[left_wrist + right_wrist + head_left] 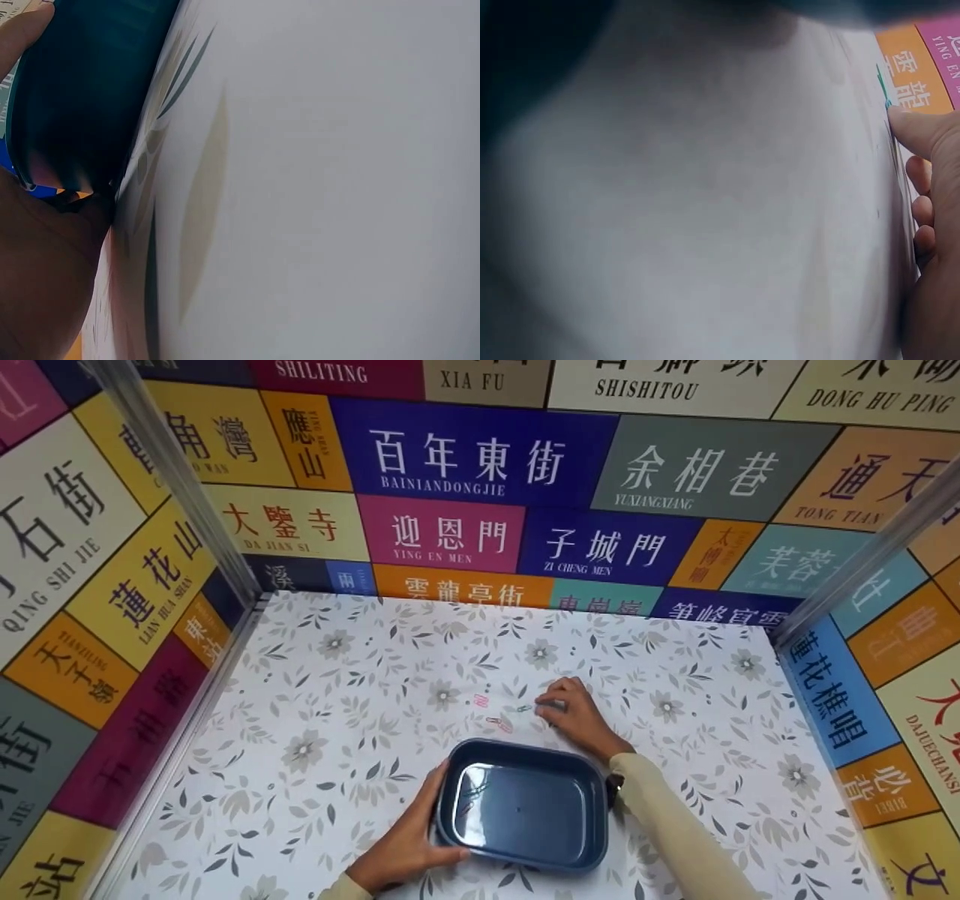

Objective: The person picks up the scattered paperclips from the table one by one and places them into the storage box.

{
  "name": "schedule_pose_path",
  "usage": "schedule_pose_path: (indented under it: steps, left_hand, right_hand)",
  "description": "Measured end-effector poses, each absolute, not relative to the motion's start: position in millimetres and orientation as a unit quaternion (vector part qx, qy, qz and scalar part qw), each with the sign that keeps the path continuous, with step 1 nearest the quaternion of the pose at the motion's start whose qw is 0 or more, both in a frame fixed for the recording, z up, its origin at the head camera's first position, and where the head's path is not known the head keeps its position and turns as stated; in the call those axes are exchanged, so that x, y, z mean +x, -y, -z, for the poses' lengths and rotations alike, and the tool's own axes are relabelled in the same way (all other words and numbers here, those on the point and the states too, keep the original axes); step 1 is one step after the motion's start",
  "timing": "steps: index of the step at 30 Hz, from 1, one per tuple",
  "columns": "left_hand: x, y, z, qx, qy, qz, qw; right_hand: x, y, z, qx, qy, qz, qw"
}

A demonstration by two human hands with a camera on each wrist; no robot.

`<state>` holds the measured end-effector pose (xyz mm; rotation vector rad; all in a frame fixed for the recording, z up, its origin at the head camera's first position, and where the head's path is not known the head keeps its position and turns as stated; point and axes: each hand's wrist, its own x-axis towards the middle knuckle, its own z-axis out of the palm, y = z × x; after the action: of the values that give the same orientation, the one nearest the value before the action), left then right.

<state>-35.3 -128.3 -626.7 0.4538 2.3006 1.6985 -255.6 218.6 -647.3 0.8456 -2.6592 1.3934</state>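
Observation:
A dark blue rectangular container [544, 821] sits on the table, with several small paper clips [473, 792] lying at its left inside. My left hand [405, 844] grips its left side, fingers along the outer wall and thumb at the near rim; the left wrist view shows that wall [82, 90] close up. Beyond the far rim, my right hand [576, 718] pinches a green paper clip [523, 709] at its fingertips, low over the table. The same green clip [883, 84] shows at the thumb tip in the right wrist view. Pink paper clips [480, 701] and a red one [494, 721] lie left of this hand.
A white cloth with grey flowers and leaves covers the table [337, 802]. Upright panels with coloured name signs [465, 457] enclose it at the back and both sides, joined by metal corner posts [180, 472]. The right forearm passes close along the container's right side.

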Motion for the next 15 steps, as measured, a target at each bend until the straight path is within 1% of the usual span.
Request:
schedule_pose_path:
  steps: [8, 12, 15]
  left_hand:
    - [-35.7, 128.4, 628.3, 0.173, -0.791, -0.577, 0.103]
    - [-35.9, 128.9, 627.5, 0.165, -0.792, -0.576, 0.112]
    - [-35.8, 129.2, 627.2, 0.156, -0.793, -0.577, 0.121]
  right_hand:
    - [-255.3, -217.3, 646.6, 0.279, 0.841, -0.462, 0.038]
    - [-256.0, -216.9, 647.9, 0.284, 0.841, -0.458, 0.049]
    - [-255.9, -216.5, 647.5, 0.276, 0.843, -0.459, 0.045]
